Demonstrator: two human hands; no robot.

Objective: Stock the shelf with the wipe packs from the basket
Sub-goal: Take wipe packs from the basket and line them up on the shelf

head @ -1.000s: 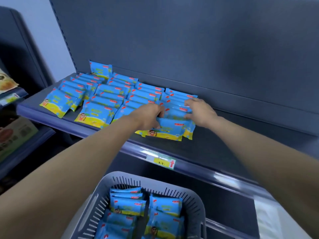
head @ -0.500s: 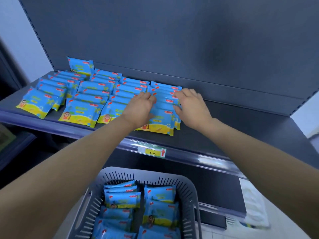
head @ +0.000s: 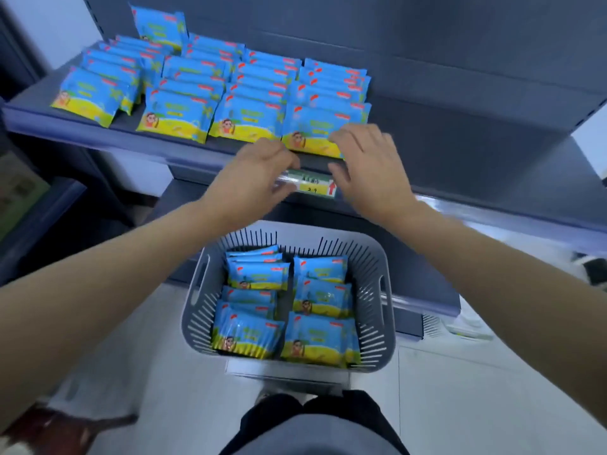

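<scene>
Seen from the head camera, flat blue and yellow plastic wipe packs (head: 210, 90) lie in neat rows on the dark grey metal shelf (head: 460, 142) just past the hands, faces up so shoppers can see them. More sit in the grey slotted plastic basket (head: 376, 287) below. The left hand (head: 259, 178) and right hand (head: 368, 169) hold nothing, fingers loose, by the front pack (head: 308, 126).

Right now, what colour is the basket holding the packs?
The basket is grey, with slotted walls; the head view shows it best.

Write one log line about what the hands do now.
left hand: empty, by shelf edge | right hand: empty, over front pack | basket: holds wipe packs | stocking: unfinished
</scene>
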